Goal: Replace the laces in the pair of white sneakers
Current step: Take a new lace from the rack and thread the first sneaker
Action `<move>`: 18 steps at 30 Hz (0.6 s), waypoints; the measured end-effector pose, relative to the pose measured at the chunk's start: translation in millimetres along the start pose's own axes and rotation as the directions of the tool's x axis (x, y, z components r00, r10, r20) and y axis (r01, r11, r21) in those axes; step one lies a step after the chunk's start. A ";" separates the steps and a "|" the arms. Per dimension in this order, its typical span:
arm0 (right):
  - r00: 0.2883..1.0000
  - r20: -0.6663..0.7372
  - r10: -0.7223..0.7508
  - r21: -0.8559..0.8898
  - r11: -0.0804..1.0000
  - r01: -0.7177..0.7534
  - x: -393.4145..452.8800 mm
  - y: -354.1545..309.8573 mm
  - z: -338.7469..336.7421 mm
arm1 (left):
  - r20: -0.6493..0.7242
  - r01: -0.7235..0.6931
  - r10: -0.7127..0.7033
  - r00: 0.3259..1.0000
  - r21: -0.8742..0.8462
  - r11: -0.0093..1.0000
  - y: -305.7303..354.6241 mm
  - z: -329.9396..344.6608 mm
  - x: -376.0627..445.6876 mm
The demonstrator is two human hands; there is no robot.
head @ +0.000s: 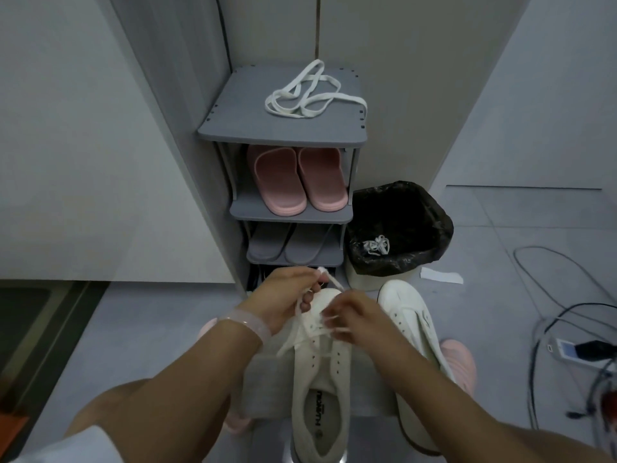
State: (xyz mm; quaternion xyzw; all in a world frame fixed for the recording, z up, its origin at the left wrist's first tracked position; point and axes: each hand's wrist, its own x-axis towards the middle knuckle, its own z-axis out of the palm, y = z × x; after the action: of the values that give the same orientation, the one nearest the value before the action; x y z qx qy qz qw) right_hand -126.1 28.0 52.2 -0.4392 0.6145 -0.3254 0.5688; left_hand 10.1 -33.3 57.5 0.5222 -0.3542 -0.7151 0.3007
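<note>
A white sneaker (319,392) lies on my lap, toe pointing away, with a white lace (302,332) threaded through its front eyelets. My left hand (287,295) pinches one lace end and holds it up above the toe. My right hand (354,315) grips the lace at the right-side eyelets. The second white sneaker (412,325) stands on the floor to the right, with no lace that I can see. A loose white lace (310,91) lies coiled on top of the grey shoe rack (233,125). An old lace (377,245) sits in the bin.
The rack holds pink slippers (297,178) and grey slippers (290,243) on lower shelves. A bin with a black liner (400,225) stands right of the rack. Cables (567,315) and a power strip (567,350) lie on the floor at right. Walls close in on the left.
</note>
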 end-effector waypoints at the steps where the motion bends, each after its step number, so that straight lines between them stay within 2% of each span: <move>1: 0.990 -0.085 0.113 0.190 0.977 -0.095 4.5 -0.3 -3.2 | 0.059 -0.019 0.012 0.998 0.119 0.993 0.8 -0.2 -2.8; 2: 0.974 -0.088 0.208 0.311 0.935 -0.171 8.8 -0.3 -5.9 | 0.132 -0.030 -0.001 0.991 0.233 0.972 0.5 0.6 -5.9; 4: 0.951 0.025 0.307 0.489 0.826 -0.280 15.8 0.6 -6.8 | 0.297 -0.055 -0.087 0.951 0.440 0.896 -0.5 3.6 -11.6; 5: 0.947 0.066 0.314 0.591 0.752 -0.291 19.4 -0.3 -7.6 | 0.364 -0.075 -0.150 0.919 0.536 0.841 -0.6 4.4 -13.7; 7: 0.953 0.045 0.299 0.729 0.643 -0.236 27.1 -6.1 -14.1 | 0.421 -0.115 -0.276 0.864 0.700 0.705 0.1 2.4 -15.9; 10: 0.956 -0.077 0.285 0.804 0.585 -0.110 33.3 -16.6 -34.0 | 0.356 -0.130 -0.360 0.862 0.843 0.521 5.1 -9.8 -14.7; 15: 0.950 -0.221 0.220 0.909 0.399 0.120 39.4 -28.7 -64.1 | 0.271 -0.083 -0.381 0.884 0.893 0.442 21.7 -38.1 -7.5; 17: 0.950 -0.243 0.196 0.895 0.422 0.142 39.6 -29.6 -68.6 | 0.254 -0.090 -0.352 0.901 0.902 0.423 24.5 -46.7 -4.6; 18: 0.949 -0.256 0.184 0.867 0.478 0.141 39.1 -29.4 -68.2 | 0.230 -0.096 -0.281 0.932 0.901 0.422 24.7 -48.7 -2.3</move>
State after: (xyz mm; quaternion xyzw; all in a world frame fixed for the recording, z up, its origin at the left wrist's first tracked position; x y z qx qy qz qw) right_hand -187.1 -26.3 72.1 -0.0210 0.4490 -0.6516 0.6110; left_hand 59.0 -54.9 69.0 0.4853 -0.6980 -0.5093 -0.1338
